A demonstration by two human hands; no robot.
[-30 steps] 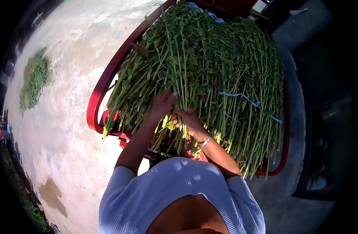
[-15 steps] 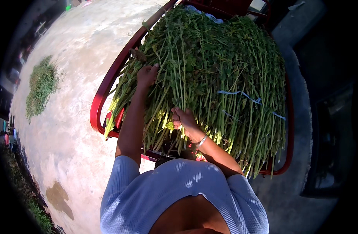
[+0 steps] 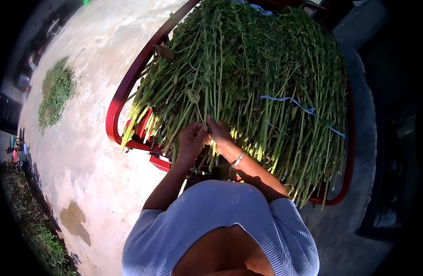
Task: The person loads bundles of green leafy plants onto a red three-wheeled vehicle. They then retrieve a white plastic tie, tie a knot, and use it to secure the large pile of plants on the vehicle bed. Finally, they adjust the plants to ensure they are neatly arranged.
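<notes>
A thick pile of long green plant stalks (image 3: 285,69) lies in front of me, leafy at the far end, with pale cut ends toward me. At its near edge, left of the middle, my two hands almost meet. My left hand (image 3: 192,139) is closed, thumb and fingers pinched on a thin stalk. Beside it my right hand (image 3: 219,134) is closed around a few stalks, a silver bracelet on its wrist. The fingers partly hide what they grip. A blue strip (image 3: 289,101) lies across the stalks on the right.
A red metal frame (image 3: 115,115) borders the pile on the left and curves round at the right. On the pale concrete ground (image 3: 92,161) lies a small heap of greenery (image 3: 57,92), with a damp patch (image 3: 75,221) nearer me. Plants grow along the lower left.
My left hand has come down and right from higher on the pile to beside my right hand. My right hand stays closed at the stalks, slightly higher. The view has shifted a little.
</notes>
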